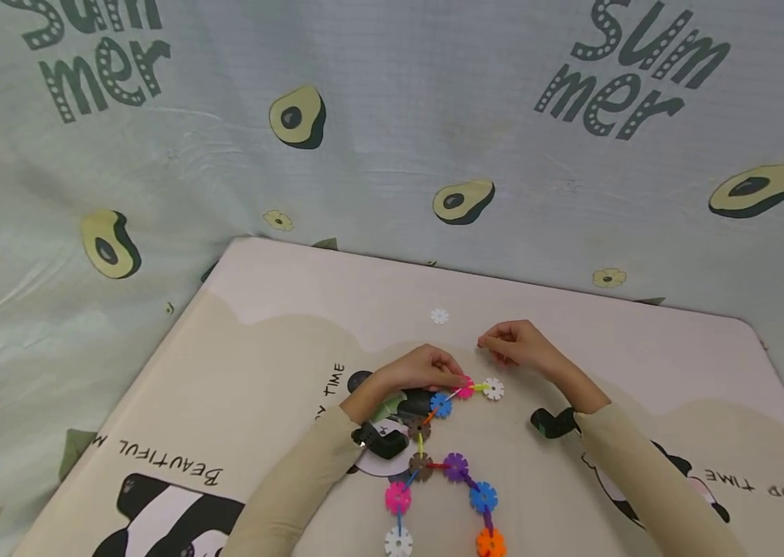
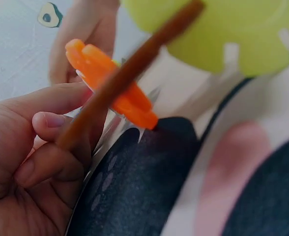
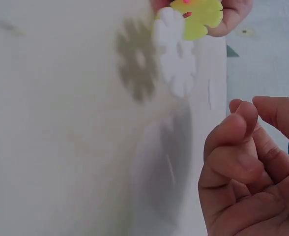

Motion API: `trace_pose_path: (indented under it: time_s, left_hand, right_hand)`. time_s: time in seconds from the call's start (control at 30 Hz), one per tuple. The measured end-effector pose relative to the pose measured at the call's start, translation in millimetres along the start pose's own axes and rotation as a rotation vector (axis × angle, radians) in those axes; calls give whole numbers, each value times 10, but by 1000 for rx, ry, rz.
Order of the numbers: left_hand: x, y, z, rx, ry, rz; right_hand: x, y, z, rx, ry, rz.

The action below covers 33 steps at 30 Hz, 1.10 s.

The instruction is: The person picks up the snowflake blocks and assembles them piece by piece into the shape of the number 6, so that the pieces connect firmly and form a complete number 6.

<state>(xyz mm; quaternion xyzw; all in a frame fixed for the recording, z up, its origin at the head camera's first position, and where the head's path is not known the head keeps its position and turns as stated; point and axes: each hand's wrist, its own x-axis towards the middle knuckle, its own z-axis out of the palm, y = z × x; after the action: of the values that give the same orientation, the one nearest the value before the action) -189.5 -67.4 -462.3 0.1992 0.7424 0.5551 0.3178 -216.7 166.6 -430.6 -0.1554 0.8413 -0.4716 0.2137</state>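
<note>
My left hand pinches a pink notched disc near the top end of a chain of interlocking plastic snowflake discs. A yellow disc stands edge-on beside it, joining a white disc at the chain's tip. Closer in the left wrist view are an orange disc, a brown disc seen edge-on and a yellow-green disc. To the right, above the white disc, hovers my right hand, fingers loosely curled with nothing visible between them.
A loose white disc lies beyond the hands. Below, the chain branches through a brown disc into two legs, one ending at a white disc, the other at an orange disc. A printed cloth covers the table; a curtain hangs behind.
</note>
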Motion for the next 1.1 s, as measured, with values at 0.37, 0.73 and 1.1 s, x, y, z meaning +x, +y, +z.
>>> trace_pose_path:
  time_s: [0.37, 0.73, 1.1]
  left_hand:
    - [10, 6, 1, -17, -18, -5]
    - [17, -15, -16, -18, -28, 22]
    - [9, -4, -31, -12, -35, 27]
  right_hand:
    - [430, -137, 94, -63, 58, -45]
    - [732, -196, 178, -149, 1, -112]
    - [803, -248, 282, -361, 43, -200]
